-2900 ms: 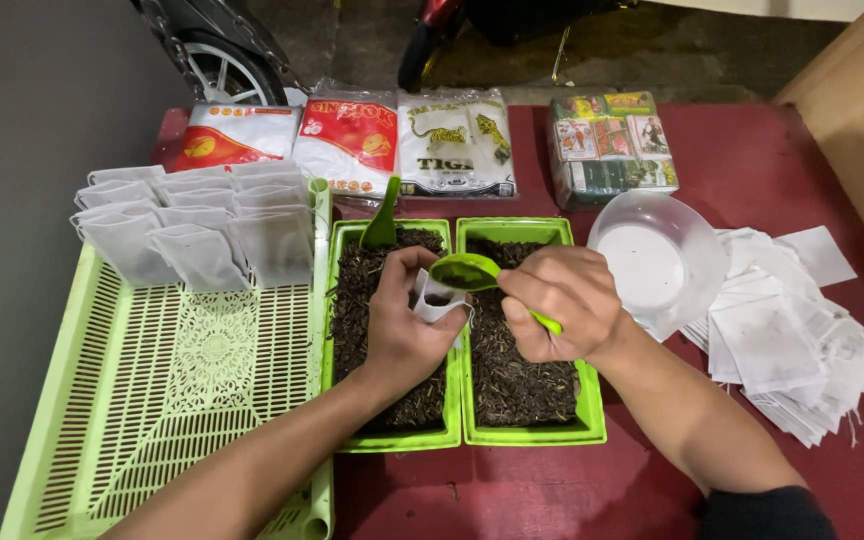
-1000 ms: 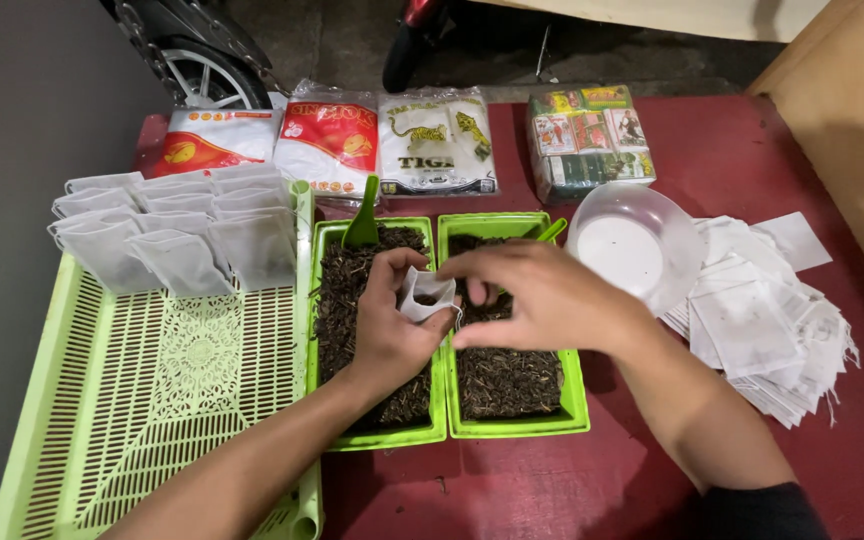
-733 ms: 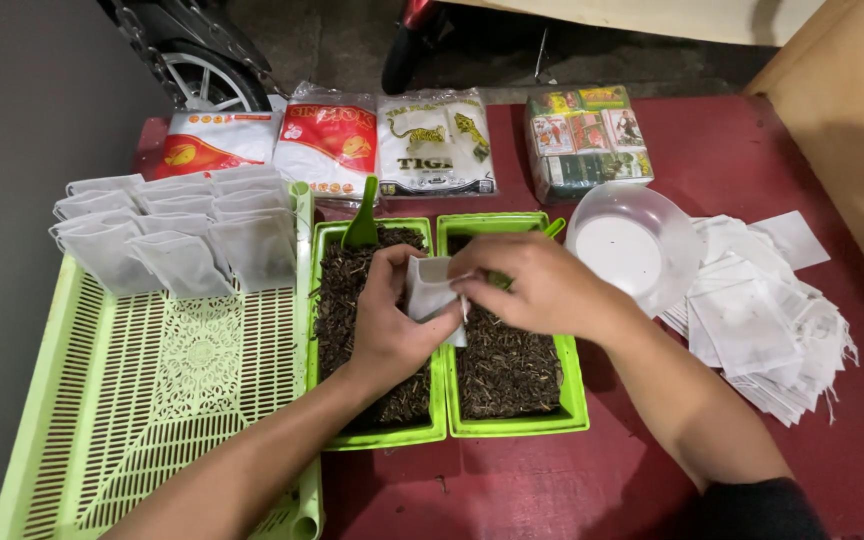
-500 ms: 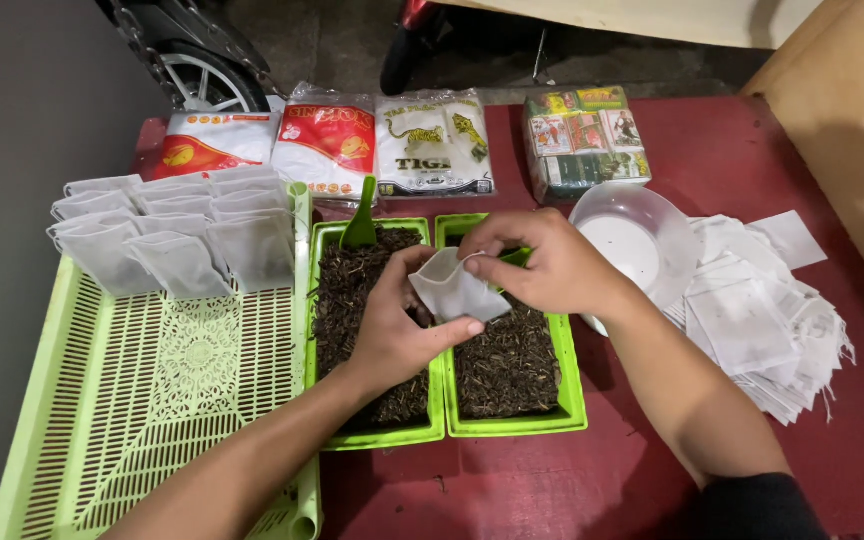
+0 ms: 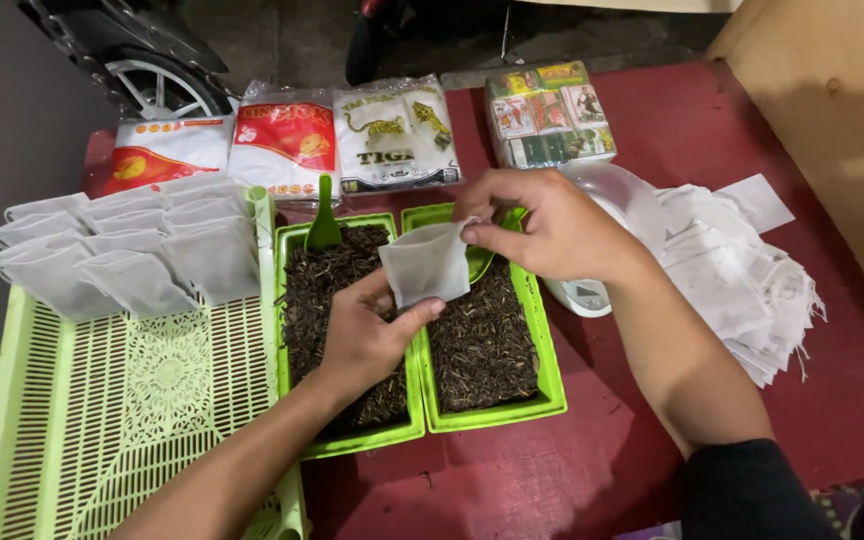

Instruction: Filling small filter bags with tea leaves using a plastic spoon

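Red surface (image 5: 652, 420), frame centre: left hand (image 5: 367, 335) grips small white mesh sachet (image 5: 425, 265) from below; right hand (image 5: 542, 225) pinches its top corner. Best kept upright over green tray of dark dried leaves (image 5: 482, 340).

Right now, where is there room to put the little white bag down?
Free: the lattice basket's near half, below the filled bags, and the red table in front of the green trays. Crowded: the empty-bag heap and packets behind.

Both forearms reach forward from the lower edge, the left hand (image 5: 367, 335) turned palm up with fingers curled and thumb pressing in a pinch, the right hand (image 5: 542, 225) above it, palm down, fingertips pinched together.
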